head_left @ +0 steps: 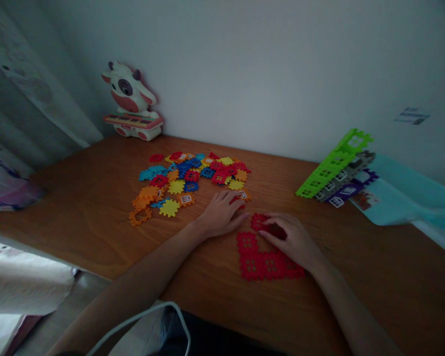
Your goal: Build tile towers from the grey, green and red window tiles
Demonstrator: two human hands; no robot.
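Observation:
My right hand [291,240] has its thumb and fingers closed on a red window tile [258,222], just above a group of joined red tiles [261,266]. Those tiles lie flat on the wooden table, with one tile standing out upward at the left end; the right hand covers part of the group. To the left, my left hand [222,213] rests palm down, thumb apart from the fingers. Its fingertips lie over another red tile [239,199], which is partly hidden. An orange tile with a white window [244,195] lies just beyond those fingertips.
A loose pile of several coloured tiles [185,173] spreads across the table's left middle. At right, joined green [328,165], grey and purple tiles stand tilted near a light-blue plastic sheet [404,193]. A cow-shaped toy keyboard [133,121] sits in the back left corner. A pale cable [144,312] crosses in front.

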